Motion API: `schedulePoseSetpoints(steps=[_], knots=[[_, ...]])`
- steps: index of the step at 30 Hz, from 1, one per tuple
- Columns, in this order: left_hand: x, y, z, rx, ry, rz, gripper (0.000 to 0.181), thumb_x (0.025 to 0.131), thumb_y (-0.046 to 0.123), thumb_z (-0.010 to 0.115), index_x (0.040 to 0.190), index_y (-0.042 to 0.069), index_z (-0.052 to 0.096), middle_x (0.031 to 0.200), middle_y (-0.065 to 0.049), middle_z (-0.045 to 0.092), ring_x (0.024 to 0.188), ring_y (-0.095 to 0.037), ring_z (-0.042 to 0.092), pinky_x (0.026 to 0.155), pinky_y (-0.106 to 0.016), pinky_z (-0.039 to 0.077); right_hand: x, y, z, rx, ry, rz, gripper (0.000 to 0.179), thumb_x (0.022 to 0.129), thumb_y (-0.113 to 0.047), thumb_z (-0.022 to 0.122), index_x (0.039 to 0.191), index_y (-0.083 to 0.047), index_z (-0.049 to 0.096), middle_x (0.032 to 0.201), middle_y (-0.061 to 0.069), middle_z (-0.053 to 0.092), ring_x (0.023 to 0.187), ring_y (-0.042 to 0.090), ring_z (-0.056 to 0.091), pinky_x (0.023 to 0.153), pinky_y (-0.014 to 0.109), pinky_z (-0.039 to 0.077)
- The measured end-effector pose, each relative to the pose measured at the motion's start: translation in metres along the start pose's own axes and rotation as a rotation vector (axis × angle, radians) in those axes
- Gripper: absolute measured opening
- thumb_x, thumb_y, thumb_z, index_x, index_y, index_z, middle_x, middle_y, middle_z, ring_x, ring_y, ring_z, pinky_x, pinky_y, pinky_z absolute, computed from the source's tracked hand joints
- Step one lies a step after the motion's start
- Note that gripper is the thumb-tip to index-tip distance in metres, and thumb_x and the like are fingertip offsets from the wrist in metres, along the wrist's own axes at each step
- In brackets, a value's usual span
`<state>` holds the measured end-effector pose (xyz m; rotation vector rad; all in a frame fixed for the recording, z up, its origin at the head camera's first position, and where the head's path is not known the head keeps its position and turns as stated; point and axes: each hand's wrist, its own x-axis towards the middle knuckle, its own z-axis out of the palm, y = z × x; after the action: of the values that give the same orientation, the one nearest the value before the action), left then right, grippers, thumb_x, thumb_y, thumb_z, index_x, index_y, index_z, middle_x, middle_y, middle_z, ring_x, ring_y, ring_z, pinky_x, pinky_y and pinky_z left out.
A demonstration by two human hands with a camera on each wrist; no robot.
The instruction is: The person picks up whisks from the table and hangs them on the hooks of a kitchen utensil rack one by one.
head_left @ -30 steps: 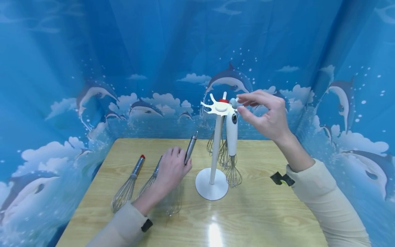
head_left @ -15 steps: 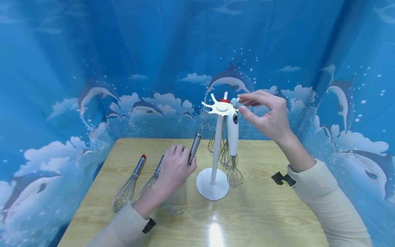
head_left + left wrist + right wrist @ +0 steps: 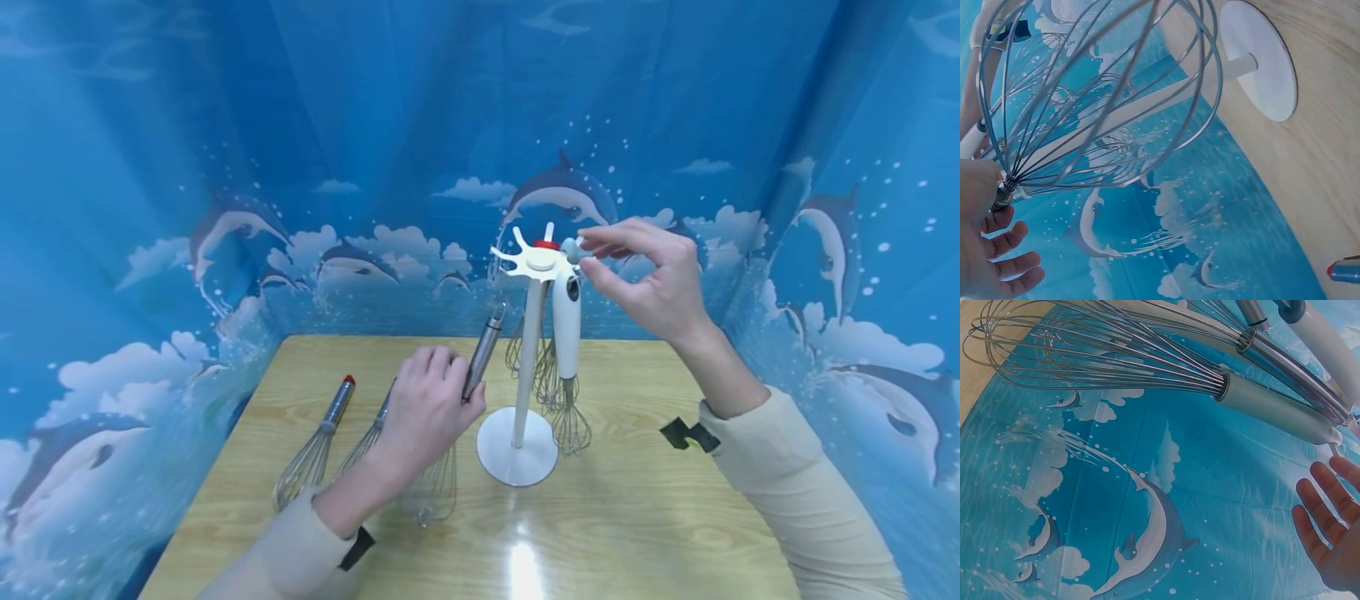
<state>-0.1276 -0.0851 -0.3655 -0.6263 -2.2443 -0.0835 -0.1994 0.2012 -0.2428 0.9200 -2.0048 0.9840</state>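
Red-tipped whisk (image 3: 327, 427), qty 1, flat on bench (image 3: 637, 500), far L. 2nd whisk (image 3: 377, 425), also on bench, partly hidden by L forearm. L hand (image 3: 423, 408): thumb & fingers gripping steel whisk (image 3: 483, 354); handle end up, slanting R, wire loops toward wearer; item sits just L of stand. Stand (image 3: 527, 367), white, upright, round base, pronged top; small red part at top, ID unclear. Hung on stand: white-handled whisk (image 3: 567, 333), front R side; steel-handled whisk (image 3: 1297, 372) & pale-handled whisk (image 3: 1272, 409), side by side. R hand (image 3: 648, 271): at stand top, R side, fingers extended, thumb & forefinger apart abt. prong end; contact can't tell. Black mount (image 3: 686, 435) at R cuff. Curtain (image 3: 405, 100), blue, dolphin print, rear & both sides.
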Motion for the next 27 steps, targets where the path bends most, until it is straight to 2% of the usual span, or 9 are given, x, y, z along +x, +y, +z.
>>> schedulePoseSetpoints(steps=[15,27], knots=[[0.020,-0.006,-0.029,0.002,0.078,0.111,0.026,0.084,0.029,0.081,0.085,0.011,0.062,0.090,-0.007,0.067,0.085,-0.026,0.062,0.067,-0.033,0.054,0.000,0.003,-0.001,-0.014,-0.009,-0.007,0.031,0.085,-0.010,0.077,0.116,-0.004,0.079,0.102,0.019,0.080,0.092,-0.006,0.069,0.081,0.010,0.051],[0.029,-0.005,-0.042,0.030,0.146,0.163,0.028,0.082,0.031,0.080,0.085,0.009,0.062,0.092,-0.009,0.070,0.087,-0.029,0.065,0.069,-0.036,0.057,0.000,0.001,-0.001,-0.007,-0.005,0.003,0.032,0.084,-0.008,0.076,0.116,-0.005,0.080,0.102,0.017,0.080,0.092,-0.007,0.068,0.080,0.010,0.051]])
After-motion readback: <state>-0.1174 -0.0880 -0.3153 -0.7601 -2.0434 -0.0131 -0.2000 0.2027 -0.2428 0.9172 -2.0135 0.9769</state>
